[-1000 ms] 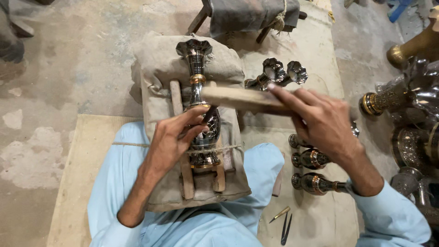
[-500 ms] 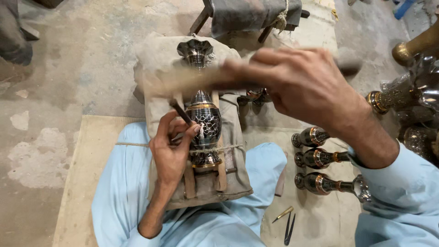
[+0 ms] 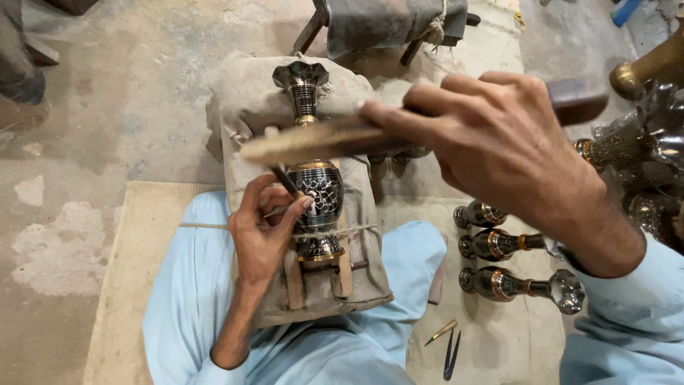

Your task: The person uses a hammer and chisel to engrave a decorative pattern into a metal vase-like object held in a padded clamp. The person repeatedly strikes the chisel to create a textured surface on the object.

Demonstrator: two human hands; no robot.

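- The vase (image 3: 317, 189) lies on the padded cushion (image 3: 242, 114) across the person's lap, just right of the left hand (image 3: 262, 232).
- The wooden stick (image 3: 320, 140) crosses above the vase — held out left from the right hand (image 3: 491, 135).
- Three more vases (image 3: 499, 244) lie below the right hand; two small tools (image 3: 447, 344) lie nearer the person.

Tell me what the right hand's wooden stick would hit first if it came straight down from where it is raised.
Most likely the top end of the thin chisel that the left hand holds against the patterned vase. The wooden stick in the right hand hangs just above it, though depth is hard to judge.
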